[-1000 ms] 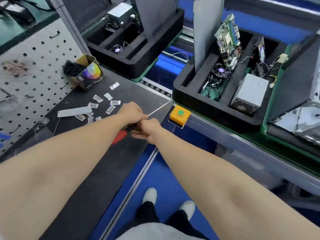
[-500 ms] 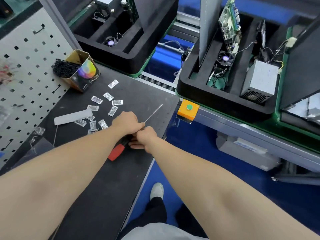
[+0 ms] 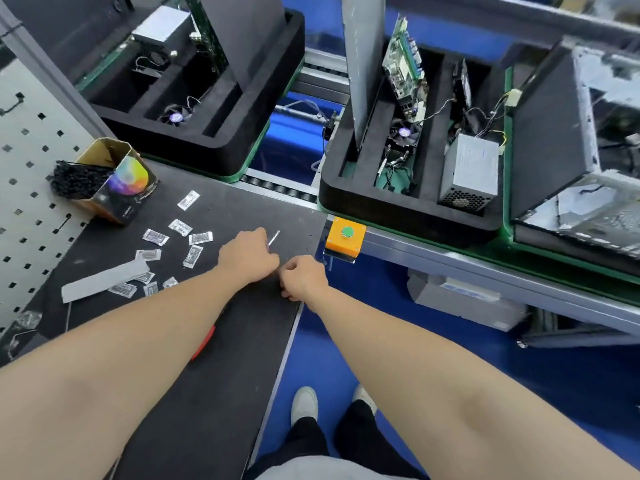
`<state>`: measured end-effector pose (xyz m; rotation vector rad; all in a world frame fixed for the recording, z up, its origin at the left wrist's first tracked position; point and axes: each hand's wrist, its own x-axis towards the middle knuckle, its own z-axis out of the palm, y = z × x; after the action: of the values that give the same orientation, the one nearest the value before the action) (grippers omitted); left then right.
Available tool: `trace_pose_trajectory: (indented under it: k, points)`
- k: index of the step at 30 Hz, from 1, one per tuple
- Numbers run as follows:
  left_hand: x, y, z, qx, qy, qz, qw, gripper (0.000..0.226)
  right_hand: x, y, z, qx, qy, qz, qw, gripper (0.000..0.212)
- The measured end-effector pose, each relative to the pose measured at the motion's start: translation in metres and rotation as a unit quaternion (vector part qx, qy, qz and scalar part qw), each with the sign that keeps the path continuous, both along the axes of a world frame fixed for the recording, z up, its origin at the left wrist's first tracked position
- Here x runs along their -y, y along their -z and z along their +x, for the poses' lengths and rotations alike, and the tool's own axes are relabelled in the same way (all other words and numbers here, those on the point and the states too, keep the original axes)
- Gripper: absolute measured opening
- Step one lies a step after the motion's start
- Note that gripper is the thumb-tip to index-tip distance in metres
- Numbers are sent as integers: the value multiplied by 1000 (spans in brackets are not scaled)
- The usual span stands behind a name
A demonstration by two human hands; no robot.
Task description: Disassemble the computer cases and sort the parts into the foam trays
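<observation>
Your left grip (image 3: 247, 258) wraps the screwdriver (image 3: 273, 239) over the table (image 3: 242, 368); your right grip (image 3: 303, 277) is curled just beside it, contents I cannot tell.

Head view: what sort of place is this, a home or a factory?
Most likely a factory disassembly line. A black foam tray holding a green circuit board and a grey metal power supply sits on a roller conveyor, with an orange box bearing a green push button on its rail.
</observation>
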<state>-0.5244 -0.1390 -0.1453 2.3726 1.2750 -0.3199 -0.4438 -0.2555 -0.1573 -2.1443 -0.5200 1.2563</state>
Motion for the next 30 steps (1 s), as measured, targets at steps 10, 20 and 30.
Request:
trace_pose_trajectory:
  k: [10,20,30]
  points:
    - [46,6,127,188,-71,-182,963,14,32,-1,113,108,168,-29,979,20]
    - [46,19,148,200,-231,-246,920,8,24,0,136,13,207,-43,977,30]
    - [52,18,153,200,-251,-233,918,5,19,-5,139,2,217,-68,974,26]
